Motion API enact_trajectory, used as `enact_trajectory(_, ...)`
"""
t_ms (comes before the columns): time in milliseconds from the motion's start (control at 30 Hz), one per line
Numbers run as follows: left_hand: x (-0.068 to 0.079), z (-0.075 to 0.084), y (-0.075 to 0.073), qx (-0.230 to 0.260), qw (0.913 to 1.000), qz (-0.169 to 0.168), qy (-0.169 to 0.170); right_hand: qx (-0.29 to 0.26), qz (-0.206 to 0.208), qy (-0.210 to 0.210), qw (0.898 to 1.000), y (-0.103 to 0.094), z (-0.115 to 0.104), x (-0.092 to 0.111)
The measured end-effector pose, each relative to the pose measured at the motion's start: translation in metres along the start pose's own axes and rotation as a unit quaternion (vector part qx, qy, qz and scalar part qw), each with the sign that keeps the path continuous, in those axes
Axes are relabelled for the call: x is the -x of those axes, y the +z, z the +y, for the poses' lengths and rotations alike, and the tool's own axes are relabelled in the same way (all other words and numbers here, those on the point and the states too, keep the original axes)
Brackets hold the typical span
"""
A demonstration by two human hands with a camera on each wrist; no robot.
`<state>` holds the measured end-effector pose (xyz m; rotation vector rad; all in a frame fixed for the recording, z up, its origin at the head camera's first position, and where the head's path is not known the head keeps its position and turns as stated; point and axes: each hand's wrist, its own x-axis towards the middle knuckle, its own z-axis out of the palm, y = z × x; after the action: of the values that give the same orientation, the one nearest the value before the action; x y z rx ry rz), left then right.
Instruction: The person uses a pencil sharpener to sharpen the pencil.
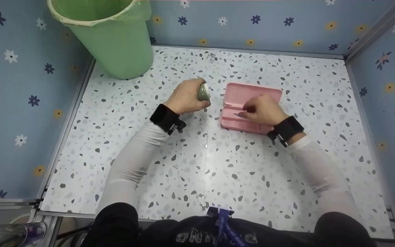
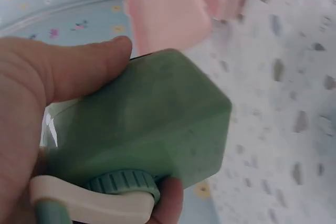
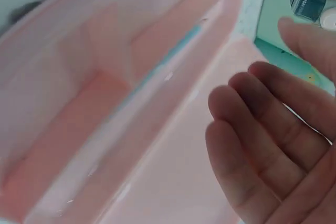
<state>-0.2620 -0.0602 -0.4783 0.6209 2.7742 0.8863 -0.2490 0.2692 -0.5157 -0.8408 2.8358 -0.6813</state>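
Note:
In the left wrist view my left hand grips a green crank pencil sharpener, thumb across one side and fingers round the other. Its cream crank handle points toward the wrist. Seen from the head, this hand is left of an open pink pencil case. Over the case hovers my right hand, its fingers loosely bent. A blue pencil lies lengthwise inside the case, apart from those fingers in the right wrist view. Only the pencil's tip shows from the head.
A green bin with a liner stands at the back left. Blue flowered panels border the speckled white table at the back and sides. The case's raised lid leans away at the back.

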Motion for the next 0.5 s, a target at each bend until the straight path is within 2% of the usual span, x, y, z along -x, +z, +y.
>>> enact_trajectory(67, 0.004, 0.013, -0.007, -0.009, 0.9998, -0.004, 0.018, -0.024, -0.009, -0.008, 1.0, -0.004, -0.004, -0.003)
enact_trajectory(167, 0.011, 0.032, -0.016, -0.015, 0.9987, -0.013, 0.046, -0.092, -0.02, -0.017, 0.995, -0.009, -0.01, -0.007)
enact_trajectory(267, 0.017, 0.048, -0.022, -0.005, 0.9954, -0.022, 0.093, -0.188, -0.024, -0.03, 0.981, -0.013, -0.014, -0.012)
enact_trajectory(300, 0.018, 0.053, -0.024, 0.0, 0.9934, -0.024, 0.112, -0.228, -0.025, -0.037, 0.973, -0.014, -0.016, -0.014)
enact_trajectory(367, 0.02, 0.062, -0.027, 0.006, 0.9878, -0.025, 0.153, -0.32, -0.033, -0.054, 0.945, -0.015, -0.021, -0.017)
enact_trajectory(433, 0.019, 0.069, -0.029, 0.012, 0.9815, -0.024, 0.189, -0.403, -0.046, -0.069, 0.912, -0.015, -0.025, -0.02)
enact_trajectory(500, 0.018, 0.074, -0.03, 0.018, 0.9762, -0.027, 0.214, -0.477, -0.066, -0.079, 0.873, -0.013, -0.03, -0.023)
